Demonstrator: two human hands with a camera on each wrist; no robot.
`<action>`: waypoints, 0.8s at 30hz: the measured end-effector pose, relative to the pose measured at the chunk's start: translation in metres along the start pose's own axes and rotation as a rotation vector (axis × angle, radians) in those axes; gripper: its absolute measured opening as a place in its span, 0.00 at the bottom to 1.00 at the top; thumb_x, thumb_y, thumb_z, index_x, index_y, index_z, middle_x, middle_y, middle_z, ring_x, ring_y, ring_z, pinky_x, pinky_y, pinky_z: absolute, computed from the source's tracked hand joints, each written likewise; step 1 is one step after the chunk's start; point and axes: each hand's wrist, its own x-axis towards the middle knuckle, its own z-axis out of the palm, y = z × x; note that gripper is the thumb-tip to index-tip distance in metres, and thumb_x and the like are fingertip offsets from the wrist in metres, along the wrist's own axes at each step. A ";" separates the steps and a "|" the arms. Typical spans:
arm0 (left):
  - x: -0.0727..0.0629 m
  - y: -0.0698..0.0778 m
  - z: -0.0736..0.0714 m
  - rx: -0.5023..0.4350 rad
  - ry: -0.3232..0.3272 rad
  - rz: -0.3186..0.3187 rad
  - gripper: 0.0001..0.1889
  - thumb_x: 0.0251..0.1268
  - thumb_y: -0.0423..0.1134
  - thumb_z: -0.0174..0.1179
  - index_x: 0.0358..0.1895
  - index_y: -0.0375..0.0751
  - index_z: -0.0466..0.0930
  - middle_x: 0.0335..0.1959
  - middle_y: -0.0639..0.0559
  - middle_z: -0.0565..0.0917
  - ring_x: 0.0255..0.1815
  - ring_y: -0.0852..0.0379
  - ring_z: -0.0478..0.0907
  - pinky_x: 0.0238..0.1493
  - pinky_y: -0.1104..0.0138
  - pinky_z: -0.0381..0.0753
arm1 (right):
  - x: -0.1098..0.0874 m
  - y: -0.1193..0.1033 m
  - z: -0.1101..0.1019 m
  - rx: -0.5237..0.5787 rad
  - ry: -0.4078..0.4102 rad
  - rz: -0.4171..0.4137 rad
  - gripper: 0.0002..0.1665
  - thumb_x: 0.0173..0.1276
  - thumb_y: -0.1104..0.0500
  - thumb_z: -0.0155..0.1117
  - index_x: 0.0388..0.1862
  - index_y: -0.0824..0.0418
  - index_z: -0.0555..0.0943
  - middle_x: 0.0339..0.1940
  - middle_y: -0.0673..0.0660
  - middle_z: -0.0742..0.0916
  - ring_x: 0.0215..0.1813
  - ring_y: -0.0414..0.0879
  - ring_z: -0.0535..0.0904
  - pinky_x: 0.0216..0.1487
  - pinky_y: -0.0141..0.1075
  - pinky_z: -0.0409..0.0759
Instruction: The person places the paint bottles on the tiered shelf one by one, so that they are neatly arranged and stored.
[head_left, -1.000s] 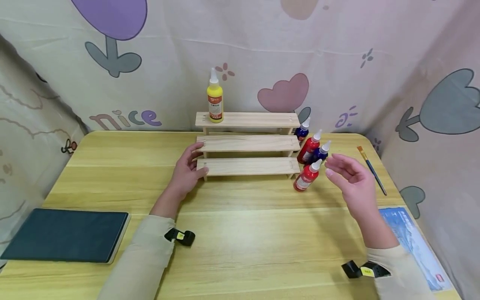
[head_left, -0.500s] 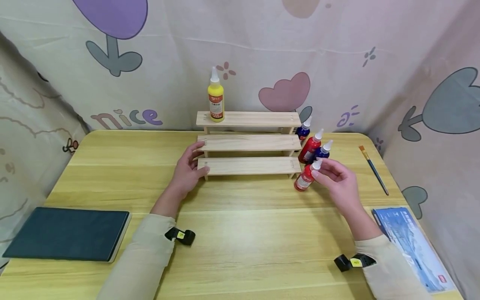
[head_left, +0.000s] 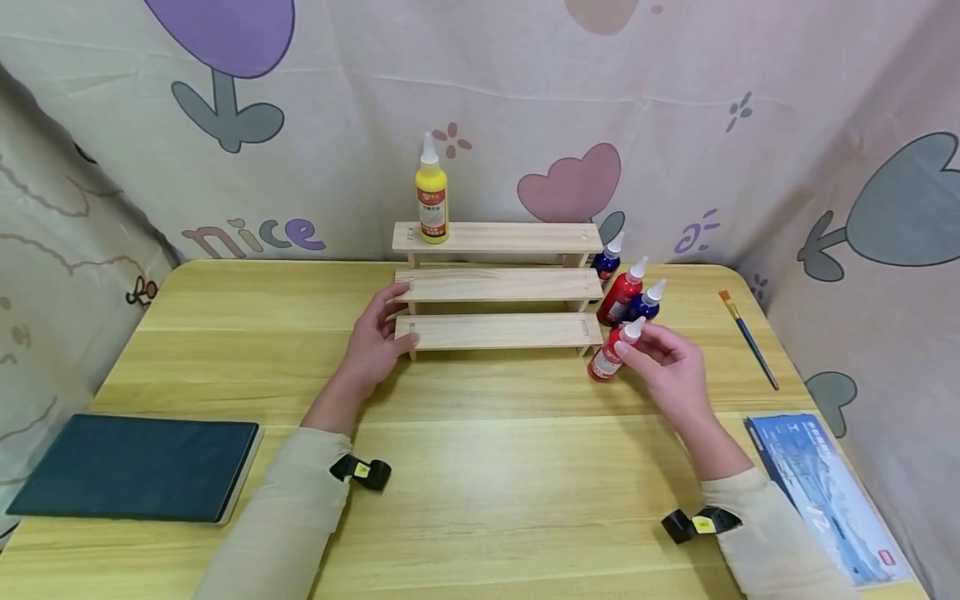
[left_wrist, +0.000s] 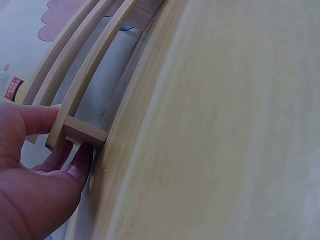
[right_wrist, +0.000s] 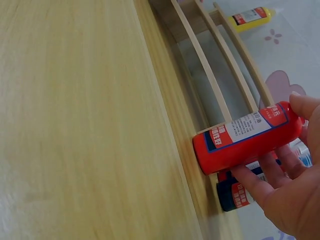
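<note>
Your head camera, farther back, looks forward and down across the counter (head_left: pixel 472 492). Close and tilted, your left wrist camera (head_left: pixel 362 472) and right wrist camera (head_left: pixel 702 524) face the wooden rack (head_left: pixel 498 285) from either end. All three share it and the yellow bottle (head_left: pixel 432 204).

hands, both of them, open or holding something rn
Left hand: closed on the left end of the wooden rack.
Right hand: closed around the front red bottle, near its top.
</note>
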 end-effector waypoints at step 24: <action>0.001 -0.001 0.000 0.018 0.005 -0.005 0.40 0.60 0.13 0.58 0.73 0.51 0.66 0.67 0.39 0.69 0.60 0.41 0.72 0.59 0.58 0.72 | 0.002 -0.030 -0.017 0.017 -0.125 -0.043 0.15 0.67 0.69 0.68 0.53 0.67 0.84 0.43 0.52 0.86 0.42 0.42 0.82 0.40 0.35 0.83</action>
